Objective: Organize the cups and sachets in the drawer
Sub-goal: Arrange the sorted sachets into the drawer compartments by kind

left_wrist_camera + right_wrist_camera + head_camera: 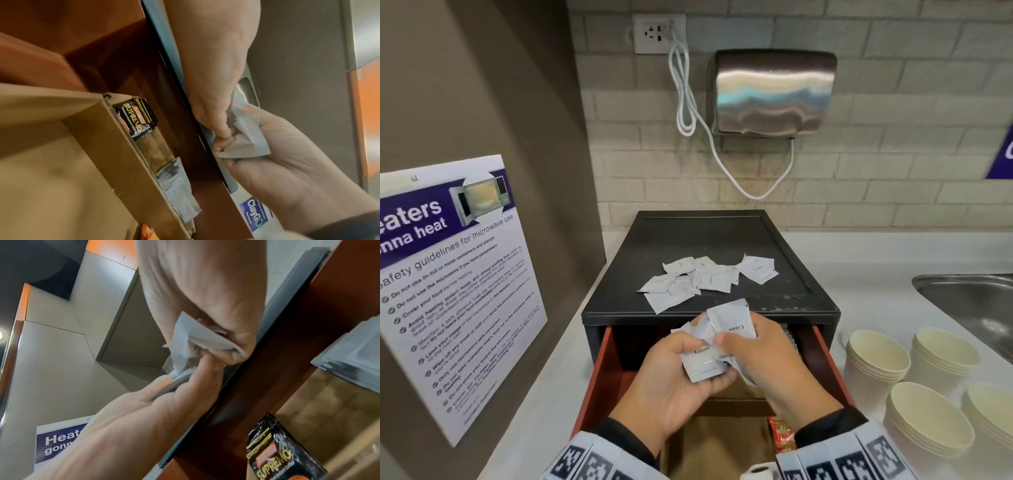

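Over the open red-brown drawer (599, 373) both hands hold one bunch of white creamer sachets (710, 346). My left hand (686, 363) grips the bunch from below with curled fingers. My right hand (743, 346) pinches the upper sachets with its thumb. The wrist views show the same crumpled sachets (244, 141) (197, 337) pinched between both hands. More white sachets (705, 281) lie scattered on the black box top (774, 240). Stacks of paper cups (876, 359) stand on the counter at right. Inside the drawer a black coffee sachet (135, 118) and filed white sachets (176, 183) sit in a tan divider (115, 146).
A steel sink (969, 301) lies at far right behind the cups. On the tiled wall hangs a hand dryer (774, 92) with a white cord. A microwave poster (448, 291) covers the left wall. Red sachets (782, 435) sit at the drawer's front right.
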Available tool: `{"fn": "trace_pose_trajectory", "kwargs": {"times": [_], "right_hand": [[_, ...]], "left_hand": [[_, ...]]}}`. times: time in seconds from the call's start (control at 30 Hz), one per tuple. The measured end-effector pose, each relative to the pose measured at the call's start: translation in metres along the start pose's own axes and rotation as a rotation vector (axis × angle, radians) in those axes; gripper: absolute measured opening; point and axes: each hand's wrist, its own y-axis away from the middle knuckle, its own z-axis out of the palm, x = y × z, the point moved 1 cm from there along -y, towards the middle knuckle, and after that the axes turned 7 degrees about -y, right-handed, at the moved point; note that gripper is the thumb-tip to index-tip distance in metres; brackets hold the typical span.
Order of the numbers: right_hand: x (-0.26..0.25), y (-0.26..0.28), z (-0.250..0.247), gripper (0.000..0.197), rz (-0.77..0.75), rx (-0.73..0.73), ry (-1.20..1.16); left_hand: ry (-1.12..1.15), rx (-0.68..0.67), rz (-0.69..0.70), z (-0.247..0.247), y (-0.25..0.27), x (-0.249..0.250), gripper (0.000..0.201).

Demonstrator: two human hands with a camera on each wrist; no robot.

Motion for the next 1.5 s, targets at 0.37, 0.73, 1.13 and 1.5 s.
{"fn": "trace_pose_trajectory", "kwargs": {"times": [0.37, 0.73, 1.13, 1.5], "right_hand": [[-0.003, 0.001, -0.015, 0.012, 0.063, -0.02, -0.252], [-0.007, 0.004, -0.013, 0.012, 0.174, -0.049, -0.238], [0.0, 0.003, 0.003, 0.022, -0.139, -0.347, 0.425], [-0.007, 0.005, -0.01, 0.013, 0.179, -0.332, 0.088]], "left_hand": [[-0.092, 0.316, 0.108, -0.012, -0.008, 0.003, 0.02], [-0.076, 0.3, 0.101, -0.012, -0.008, 0.003, 0.018], [-0.124, 0.254, 0.012, -0.012, -0.007, 0.006, 0.03], [-0.549, 0.147, 0.357, -0.009, -0.003, 0.006, 0.046]]}}
